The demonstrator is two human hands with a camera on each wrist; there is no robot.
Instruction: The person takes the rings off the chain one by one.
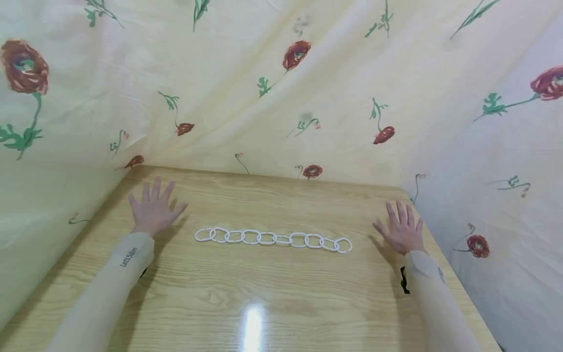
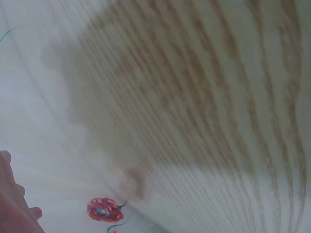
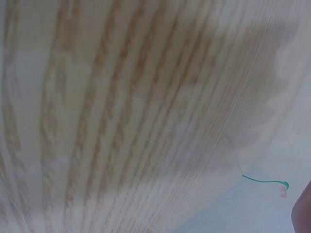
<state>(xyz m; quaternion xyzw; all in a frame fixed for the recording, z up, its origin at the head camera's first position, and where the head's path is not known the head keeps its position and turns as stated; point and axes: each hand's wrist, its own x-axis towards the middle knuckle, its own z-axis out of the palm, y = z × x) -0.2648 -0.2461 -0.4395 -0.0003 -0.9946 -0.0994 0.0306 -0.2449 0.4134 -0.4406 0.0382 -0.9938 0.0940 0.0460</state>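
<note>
A white chain of several linked plastic rings (image 1: 272,239) lies in a straight row across the middle of the wooden table (image 1: 264,293). My left hand (image 1: 154,209) rests flat on the table to the chain's left, fingers spread, holding nothing. My right hand (image 1: 401,229) lies flat near the table's right edge, fingers straight, apart from the chain's right end. In the left wrist view only a bit of my left hand (image 2: 12,206) shows at the lower left over blurred wood grain. The right wrist view shows wood grain and a sliver of skin (image 3: 303,213).
A cream cloth with red flowers (image 1: 296,54) hangs behind and on both sides of the table, touching its far and side edges. A bright light reflection (image 1: 252,325) sits on the near table surface. Both arms wear pale sleeves (image 1: 119,278).
</note>
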